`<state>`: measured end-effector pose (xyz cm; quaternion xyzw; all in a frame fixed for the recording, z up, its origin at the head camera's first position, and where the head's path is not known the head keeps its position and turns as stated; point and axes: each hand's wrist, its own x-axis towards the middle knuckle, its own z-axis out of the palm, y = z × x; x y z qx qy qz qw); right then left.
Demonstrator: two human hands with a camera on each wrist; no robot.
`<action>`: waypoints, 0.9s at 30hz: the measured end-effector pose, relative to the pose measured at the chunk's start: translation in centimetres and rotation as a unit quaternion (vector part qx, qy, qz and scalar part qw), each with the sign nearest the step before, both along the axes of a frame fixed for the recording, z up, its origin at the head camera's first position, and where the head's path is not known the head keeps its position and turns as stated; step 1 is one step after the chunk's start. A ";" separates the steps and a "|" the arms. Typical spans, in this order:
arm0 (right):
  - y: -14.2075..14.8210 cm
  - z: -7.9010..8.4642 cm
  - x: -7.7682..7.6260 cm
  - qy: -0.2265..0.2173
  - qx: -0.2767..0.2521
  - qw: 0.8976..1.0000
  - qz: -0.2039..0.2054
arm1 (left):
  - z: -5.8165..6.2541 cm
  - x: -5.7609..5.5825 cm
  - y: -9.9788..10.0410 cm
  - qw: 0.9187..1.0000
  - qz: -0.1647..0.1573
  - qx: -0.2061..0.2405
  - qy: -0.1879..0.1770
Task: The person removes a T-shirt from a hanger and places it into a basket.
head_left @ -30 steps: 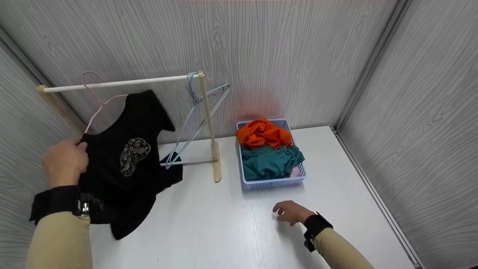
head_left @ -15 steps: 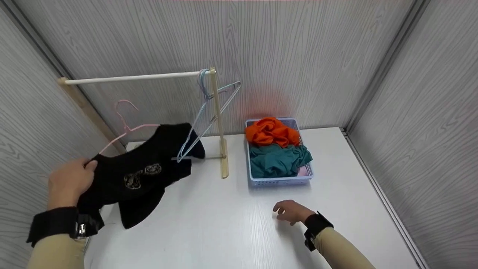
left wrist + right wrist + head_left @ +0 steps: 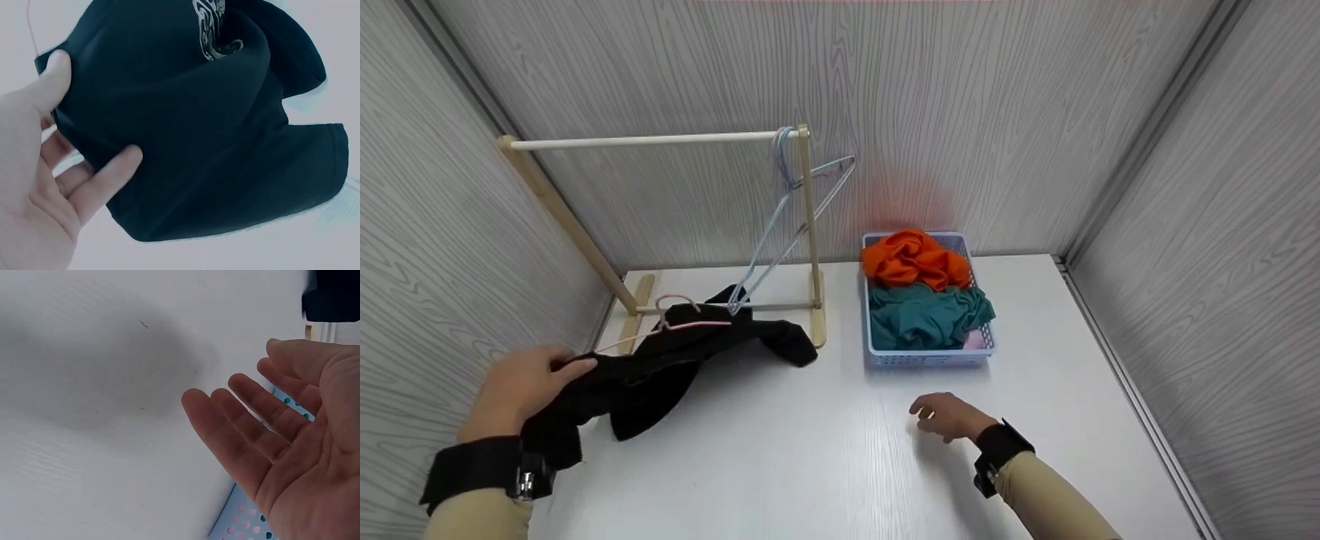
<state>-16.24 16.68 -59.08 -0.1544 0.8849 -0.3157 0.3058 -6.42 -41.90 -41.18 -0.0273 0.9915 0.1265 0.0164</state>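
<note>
My left hand (image 3: 525,386) pinches the shoulder of a black T-shirt (image 3: 660,382) at the left, near the table top. A pink hanger (image 3: 697,325) runs through the neck opening, its hook clear of the rail. In the left wrist view the thumb (image 3: 59,73) presses on the cloth, and a gold-toned pattern (image 3: 211,34) shows on the shirt (image 3: 180,124). The shirt's far sleeve droops toward the rack's right foot. My right hand (image 3: 949,416) hovers or rests by the table, in front of the basket, fingers relaxed and holding nothing.
A small clothes rack with a white rail (image 3: 660,139) stands at the back left. Blue hangers (image 3: 774,227) hang at its right end. A lilac basket (image 3: 930,359) holds an orange cloth (image 3: 915,259) and a teal cloth (image 3: 926,319). Walls close in the sides and back.
My left hand has brought the T-shirt and pink hanger down off the rail, toward the table, and the shirt has tilted flatter. My right hand has barely moved. The head view has shifted slightly.
</note>
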 end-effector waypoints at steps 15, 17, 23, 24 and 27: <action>-1.3 5.6 -1.0 0.225 -0.097 0.968 0.048 | -0.6 -5.0 8.9 0.989 -0.132 0.020 0.067; -1.5 6.6 -0.8 0.234 -0.104 0.966 0.046 | -1.2 -6.0 10.8 0.985 -0.149 0.033 0.083; -1.1 8.8 0.0 0.281 -0.103 0.954 0.030 | -3.2 -8.2 16.4 0.978 -0.182 0.065 0.084; -0.9 8.9 0.1 0.293 -0.100 0.951 0.023 | -3.4 -8.4 17.2 0.977 -0.185 0.070 0.082; 0.0 9.3 0.2 0.322 -0.090 0.942 -0.008 | -3.7 -9.0 19.4 0.975 -0.191 0.078 0.076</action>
